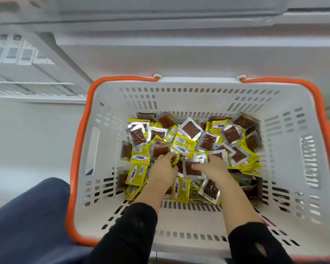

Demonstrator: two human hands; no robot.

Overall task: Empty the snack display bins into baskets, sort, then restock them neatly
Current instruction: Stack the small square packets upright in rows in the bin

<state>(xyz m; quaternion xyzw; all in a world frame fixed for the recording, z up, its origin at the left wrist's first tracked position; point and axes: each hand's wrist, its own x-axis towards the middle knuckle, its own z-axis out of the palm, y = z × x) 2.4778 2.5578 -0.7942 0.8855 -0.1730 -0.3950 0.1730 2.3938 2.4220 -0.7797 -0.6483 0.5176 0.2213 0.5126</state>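
A white slotted shopping basket (107, 189) with an orange rim sits right below me. Its bottom is covered with several small snack packets (191, 130), yellow on one side and silver-edged with a brown window on the other. Both my hands are down inside the pile. My left hand (163, 169) curls its fingers into the packets near the middle. My right hand (212, 164) grips a silver packet (193, 169), thumb lying across its brown face. Black sleeves cover both forearms.
A white display shelf front (179, 58) rises just behind the basket. Shelf rails with barcode price labels (13, 52) run at the upper left. My knee in dark blue trousers (27, 221) is at the lower left, beside the basket.
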